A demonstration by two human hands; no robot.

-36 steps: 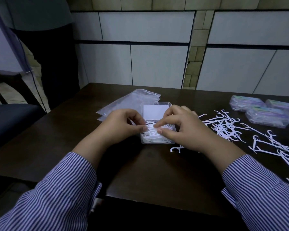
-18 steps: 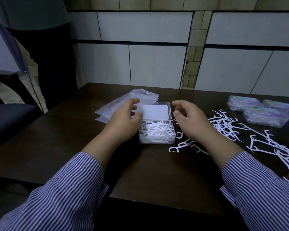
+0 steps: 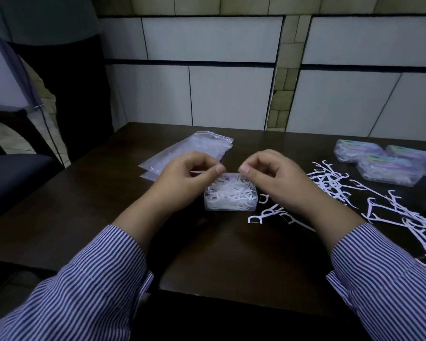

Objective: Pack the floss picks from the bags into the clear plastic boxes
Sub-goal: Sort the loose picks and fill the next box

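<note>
A clear plastic box (image 3: pixel 231 198) full of white floss picks sits at the middle of the dark table (image 3: pixel 84 207). Its hinged lid (image 3: pixel 230 174) is tipped up over the far edge. My left hand (image 3: pixel 185 178) pinches the lid's left corner between thumb and fingers. My right hand (image 3: pixel 274 177) pinches the lid's right corner the same way. Loose floss picks (image 3: pixel 335 183) lie scattered to the right of the box, and a few (image 3: pixel 268 214) lie beside its right wall.
Two empty clear zip bags (image 3: pixel 190 153) lie behind my left hand. Several closed, filled boxes (image 3: pixel 389 168) stand at the far right. A tiled wall (image 3: pixel 231 94) runs behind the table. A dark chair (image 3: pixel 12 178) stands at the left.
Both hands left the picks in the box, moved to the flat-open lid behind it, and now pinch its two corners. The lid has swung up from lying flat.
</note>
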